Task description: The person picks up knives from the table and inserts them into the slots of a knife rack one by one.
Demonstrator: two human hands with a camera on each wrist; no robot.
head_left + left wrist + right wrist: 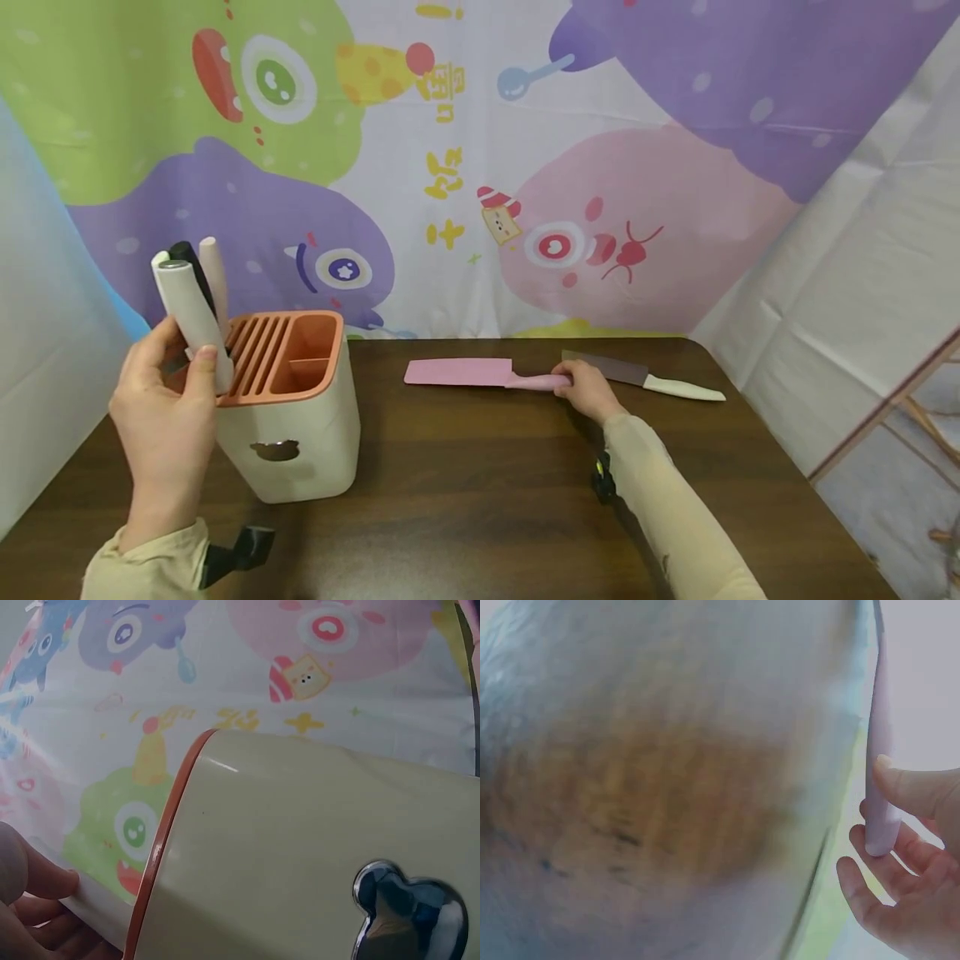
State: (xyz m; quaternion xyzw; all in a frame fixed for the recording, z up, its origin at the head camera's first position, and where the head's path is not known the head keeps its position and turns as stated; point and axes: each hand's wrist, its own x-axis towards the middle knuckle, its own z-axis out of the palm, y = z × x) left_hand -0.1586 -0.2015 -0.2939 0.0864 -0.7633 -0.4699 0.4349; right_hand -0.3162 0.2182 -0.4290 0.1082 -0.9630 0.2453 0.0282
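At the left, my left hand (165, 417) holds a thick white handle (187, 312) with a silver end cap between thumb and fingers. That handle leans at the left side of a cream knife block (300, 450) with an orange slotted top; what lies below it is hidden. A black handle (192, 271) and a pale pink handle (214, 275) stand up just behind. Out on the brown table, my right hand (588, 390) pinches the handle end of a pink cleaver (459, 372). The right wrist view shows the thumb on this pink handle (882, 750), fingers beneath.
Beyond my right hand lies a knife (684, 387) with a cream handle and dark blade, near the back edge of the table (465, 517). A printed cartoon curtain (450, 283) hangs behind. The block's top also has orange compartments (311, 337).
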